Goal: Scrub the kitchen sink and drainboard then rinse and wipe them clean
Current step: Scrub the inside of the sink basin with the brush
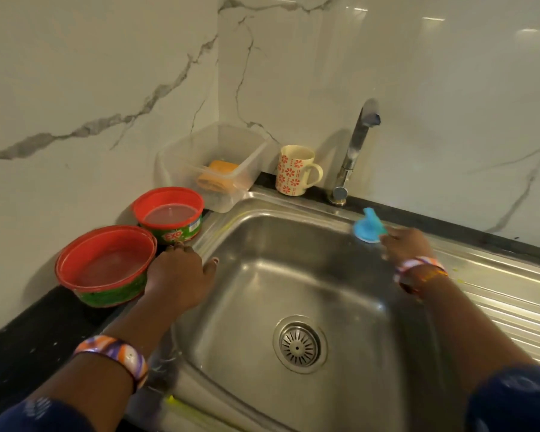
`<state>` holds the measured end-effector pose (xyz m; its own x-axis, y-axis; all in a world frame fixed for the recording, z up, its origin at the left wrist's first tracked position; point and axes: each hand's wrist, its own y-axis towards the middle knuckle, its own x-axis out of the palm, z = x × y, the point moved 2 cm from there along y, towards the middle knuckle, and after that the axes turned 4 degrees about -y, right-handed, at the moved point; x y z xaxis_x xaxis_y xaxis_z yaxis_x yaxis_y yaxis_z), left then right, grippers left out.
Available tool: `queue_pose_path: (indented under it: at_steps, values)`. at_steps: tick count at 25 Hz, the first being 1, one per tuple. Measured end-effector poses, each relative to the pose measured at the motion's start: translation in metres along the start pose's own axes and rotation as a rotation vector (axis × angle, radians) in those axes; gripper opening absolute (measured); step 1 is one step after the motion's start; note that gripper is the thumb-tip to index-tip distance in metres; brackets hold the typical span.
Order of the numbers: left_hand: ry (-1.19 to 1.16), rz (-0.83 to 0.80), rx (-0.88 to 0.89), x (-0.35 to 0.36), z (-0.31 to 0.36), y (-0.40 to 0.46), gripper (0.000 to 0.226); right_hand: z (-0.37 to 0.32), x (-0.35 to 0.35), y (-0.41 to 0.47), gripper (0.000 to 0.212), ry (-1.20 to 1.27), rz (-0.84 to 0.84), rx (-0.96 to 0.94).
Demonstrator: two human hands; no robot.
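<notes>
A stainless steel sink (262, 275) fills the middle, its round drain strainer (300, 344) low in the basin. The ribbed drainboard (505, 294) runs off to the right. My right hand (406, 244) holds a blue scrubber (367, 227) against the sink's back right rim. My left hand (181, 272) rests on the sink's left rim, fingers bent over the edge beside the near red tub (106, 266). A chrome tap (356, 151) stands behind the basin with no water running.
Two red-rimmed green dish-soap tubs sit on the dark counter at the left, the far one (170, 216) labelled EXO. A clear plastic box (212, 166) with an orange sponge and a floral mug (295, 169) stand against the marble wall.
</notes>
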<state>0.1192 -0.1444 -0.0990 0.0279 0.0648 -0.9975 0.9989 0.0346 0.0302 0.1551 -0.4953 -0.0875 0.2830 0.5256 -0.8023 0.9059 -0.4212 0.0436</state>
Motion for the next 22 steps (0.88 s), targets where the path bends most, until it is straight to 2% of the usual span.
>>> queue_pose_path:
  at_steps: [4, 6, 10, 15, 18, 22]
  values:
    - [0.006, -0.008, 0.012, -0.001, 0.001, -0.002, 0.061, 0.061, -0.056, -0.011, 0.029, -0.016, 0.051, 0.239]
    - [-0.002, -0.010, 0.002, 0.002, 0.000, -0.002, 0.062, 0.059, -0.060, -0.009, 0.029, -0.063, 0.097, 0.248]
    - [-0.022, -0.018, -0.019, 0.006, 0.001, -0.002, 0.066, 0.001, -0.032, -0.017, 0.029, -0.158, 0.150, 0.133]
    - [0.035, -0.047, -0.027, 0.017, 0.005, 0.000, 0.077, -0.104, 0.052, -0.013, 0.033, -0.153, -0.007, -0.133]
    - [0.079, -0.039, -0.010, 0.022, 0.004, 0.001, 0.079, -0.157, 0.094, -0.009, 0.033, -0.062, -0.099, -0.242]
    - [0.101, -0.052, 0.003, 0.022, 0.003, 0.002, 0.079, -0.176, 0.109, 0.004, 0.037, -0.021, -0.180, -0.288]
